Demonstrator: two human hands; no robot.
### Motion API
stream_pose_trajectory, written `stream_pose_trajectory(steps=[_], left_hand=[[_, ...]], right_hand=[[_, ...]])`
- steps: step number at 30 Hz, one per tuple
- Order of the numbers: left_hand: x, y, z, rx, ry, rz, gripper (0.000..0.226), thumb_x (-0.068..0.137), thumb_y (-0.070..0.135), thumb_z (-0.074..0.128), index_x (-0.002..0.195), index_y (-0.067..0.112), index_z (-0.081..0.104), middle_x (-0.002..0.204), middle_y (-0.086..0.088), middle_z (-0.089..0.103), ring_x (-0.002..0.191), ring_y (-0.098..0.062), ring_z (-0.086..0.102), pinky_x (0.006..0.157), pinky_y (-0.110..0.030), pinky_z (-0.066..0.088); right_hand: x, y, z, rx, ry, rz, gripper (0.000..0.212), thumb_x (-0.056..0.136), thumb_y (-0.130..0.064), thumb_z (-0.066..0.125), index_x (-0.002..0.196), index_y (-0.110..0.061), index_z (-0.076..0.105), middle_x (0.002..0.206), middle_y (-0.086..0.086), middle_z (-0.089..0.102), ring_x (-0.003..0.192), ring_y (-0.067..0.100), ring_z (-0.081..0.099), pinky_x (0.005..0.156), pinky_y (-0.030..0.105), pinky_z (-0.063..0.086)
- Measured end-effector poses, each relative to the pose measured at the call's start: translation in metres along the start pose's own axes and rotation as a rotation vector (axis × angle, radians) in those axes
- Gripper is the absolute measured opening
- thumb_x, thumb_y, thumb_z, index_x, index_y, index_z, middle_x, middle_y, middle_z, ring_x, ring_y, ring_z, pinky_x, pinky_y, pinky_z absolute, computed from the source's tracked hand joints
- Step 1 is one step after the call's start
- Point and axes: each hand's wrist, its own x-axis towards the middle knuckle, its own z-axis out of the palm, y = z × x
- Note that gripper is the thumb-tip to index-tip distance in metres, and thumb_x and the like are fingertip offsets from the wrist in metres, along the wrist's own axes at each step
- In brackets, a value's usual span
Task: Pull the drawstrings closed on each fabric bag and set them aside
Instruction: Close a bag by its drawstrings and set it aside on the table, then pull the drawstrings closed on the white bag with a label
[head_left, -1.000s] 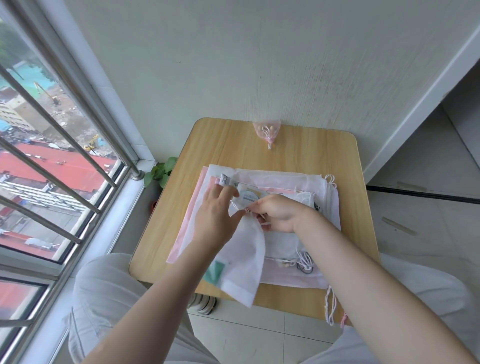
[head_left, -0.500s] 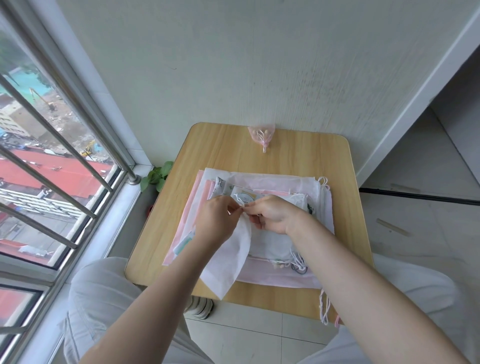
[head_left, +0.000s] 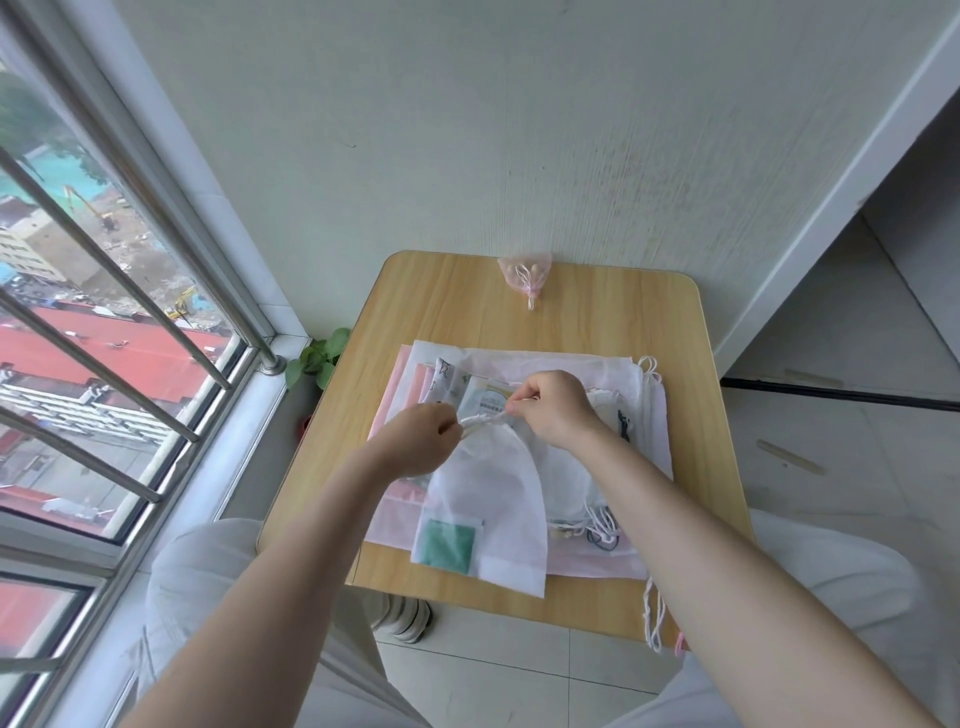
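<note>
White fabric bag (head_left: 485, 499) over near desk (head_left: 582, 312) edge, green patch (head_left: 447, 543) at bottom corner, mouth gathered. Left hand (head_left: 415, 439) pinches drawstring (head_left: 483, 420) at mouth's left end; right hand (head_left: 553, 405) curled round its right end. Beneath: stack of white and pink bags (head_left: 649, 415). Farther: small pink pouch (head_left: 525, 270), cinched, against wall.

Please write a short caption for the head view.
Two hands, left and right, pull the white bag's drawstrings over a wooden table.
</note>
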Motion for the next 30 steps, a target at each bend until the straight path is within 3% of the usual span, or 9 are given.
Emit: stream_pose_trajectory(steps=[4,7,10,13,17,21,25,28,30], left_hand=[[0.006,0.005,-0.011,0.043,0.079,0.015,0.025,0.089,0.037,0.064,0.091,0.012,0.065,0.087,0.0,0.06,0.08,-0.018,0.057,0.071,-0.032,0.05],[0.015,0.02,-0.018,0.016,0.046,0.112,0.043,0.077,0.043,0.076,0.115,0.027,0.064,0.104,0.005,0.056,0.091,-0.011,0.052,0.079,-0.027,0.045],[0.033,0.028,-0.02,0.075,0.062,0.063,0.024,0.08,0.041,0.074,0.091,0.02,0.071,0.091,0.003,0.063,0.084,-0.014,0.054,0.069,-0.027,0.044],[0.056,0.027,-0.032,-0.142,0.178,-0.049,0.035,0.08,0.034,0.073,0.064,0.006,0.058,0.064,-0.001,0.05,0.061,-0.018,0.045,0.056,-0.03,0.035],[0.081,0.032,-0.051,-0.382,0.28,-0.132,0.033,0.084,0.029,0.072,0.063,0.013,0.052,0.061,0.002,0.052,0.056,-0.014,0.044,0.053,-0.026,0.035],[0.111,0.04,-0.063,-0.735,0.335,-0.23,0.023,0.085,0.025,0.071,0.075,0.007,0.059,0.06,-0.005,0.058,0.05,-0.016,0.05,0.05,-0.027,0.044],[0.138,0.041,-0.069,-1.163,0.434,-0.3,0.029,0.089,0.026,0.07,0.103,0.002,0.063,0.085,-0.011,0.066,0.069,-0.021,0.068,0.079,-0.033,0.06],[0.143,0.035,-0.054,-1.125,0.396,-0.378,0.056,0.089,0.027,0.07,0.134,-0.001,0.051,0.084,-0.002,0.06,0.081,-0.021,0.07,0.09,-0.04,0.057],[0.137,0.031,-0.041,-0.939,0.378,-0.373,0.039,0.088,0.02,0.066,0.124,0.006,0.063,0.081,0.0,0.063,0.078,-0.018,0.068,0.089,-0.042,0.057]], right_hand=[[0.005,-0.011,-0.005,-0.003,-0.067,-0.015,0.006,0.086,-0.017,0.072,0.083,-0.011,0.073,0.076,-0.006,0.062,0.073,0.008,0.055,0.07,0.022,0.04],[0.01,-0.025,-0.014,0.045,-0.109,-0.069,0.007,0.084,-0.018,0.074,0.083,-0.011,0.074,0.068,-0.004,0.065,0.065,0.007,0.057,0.067,0.022,0.043],[0.02,-0.034,-0.024,0.06,-0.087,-0.13,0.02,0.081,-0.026,0.077,0.094,-0.012,0.073,0.077,-0.002,0.065,0.071,0.011,0.059,0.068,0.024,0.043],[0.035,-0.037,-0.044,-0.196,-0.156,-0.073,0.053,0.072,-0.049,0.079,0.114,-0.02,0.063,0.105,-0.003,0.047,0.099,0.015,0.049,0.067,0.024,0.044],[0.062,-0.041,-0.06,-0.632,-0.043,0.025,0.007,0.087,-0.02,0.063,0.089,-0.013,0.064,0.09,0.004,0.06,0.084,0.025,0.059,0.058,0.025,0.042],[0.1,-0.054,-0.067,-0.509,0.271,-0.12,0.032,0.098,-0.007,0.04,0.125,-0.016,0.055,0.113,0.013,0.064,0.077,0.025,0.053,0.05,0.027,0.039],[0.112,-0.064,-0.075,-0.318,0.312,-0.344,0.047,0.096,-0.011,0.046,0.142,-0.016,0.036,0.116,0.009,0.057,0.098,0.027,0.057,0.072,0.035,0.049],[0.115,-0.05,-0.074,-0.359,0.261,-0.318,0.024,0.093,-0.014,0.046,0.113,-0.011,0.06,0.113,0.007,0.061,0.095,0.025,0.057,0.075,0.032,0.048],[0.111,-0.037,-0.069,-0.438,0.134,-0.22,0.018,0.09,-0.015,0.046,0.083,-0.011,0.062,0.092,0.009,0.065,0.078,0.025,0.057,0.06,0.028,0.043]])
